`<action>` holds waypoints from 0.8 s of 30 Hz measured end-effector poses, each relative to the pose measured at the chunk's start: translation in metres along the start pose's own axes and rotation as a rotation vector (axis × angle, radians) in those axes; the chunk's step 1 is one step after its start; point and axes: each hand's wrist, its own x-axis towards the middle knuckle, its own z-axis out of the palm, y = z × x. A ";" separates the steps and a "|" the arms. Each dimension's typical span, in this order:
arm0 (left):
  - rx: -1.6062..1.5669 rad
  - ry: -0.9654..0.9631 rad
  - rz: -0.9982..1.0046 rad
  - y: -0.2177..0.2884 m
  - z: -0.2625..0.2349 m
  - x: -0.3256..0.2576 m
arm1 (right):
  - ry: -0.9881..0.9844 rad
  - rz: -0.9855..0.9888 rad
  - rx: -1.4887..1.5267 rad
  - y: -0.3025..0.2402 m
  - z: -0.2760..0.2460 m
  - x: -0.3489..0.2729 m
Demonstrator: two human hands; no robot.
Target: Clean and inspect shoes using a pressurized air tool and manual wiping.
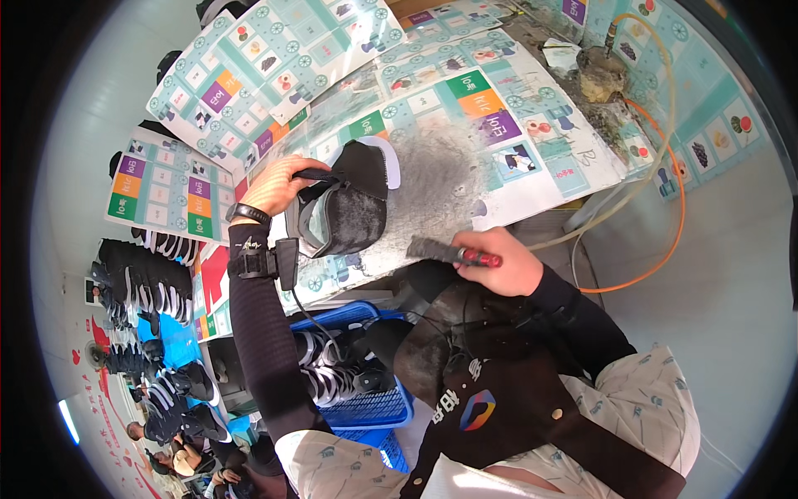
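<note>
My left hand (273,188) is closed around a black strap-like part of a black shoe (359,218) lying on the worktable. The shoe has a white sole edge at its left and grey dust over its dark upper. Against its far side is a black piece with a pale, jagged sole edge (389,160); whether this is a second shoe I cannot tell. My right hand (509,264) grips the black-and-red handle of a brush (432,249). Its dark bristles point left, at the table's near edge, apart from the shoe.
Printed sheets cover the worktable (573,170), with a grey dusty patch beside the shoe. At the back right stands a crusty pot (603,75); a yellowish hose and an orange hose (677,224) loop down nearby. Below is a blue basket (366,407) of shoes. More shoes (137,279) and people are at left.
</note>
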 end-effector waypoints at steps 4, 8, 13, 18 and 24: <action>0.013 0.019 -0.012 0.002 -0.006 0.002 | 0.058 0.015 0.011 0.005 0.003 0.008; -0.037 0.134 -0.062 -0.019 -0.017 -0.046 | 0.161 0.009 0.196 0.001 -0.001 0.016; -0.020 0.475 -0.210 0.014 -0.021 -0.139 | 0.297 0.180 -0.140 0.028 -0.057 0.030; -0.564 0.767 -0.887 0.067 0.041 -0.289 | 0.308 0.044 -0.897 0.060 -0.084 0.094; -0.462 1.183 -0.784 0.054 0.248 -0.428 | 0.324 -0.152 -0.892 0.020 -0.043 0.084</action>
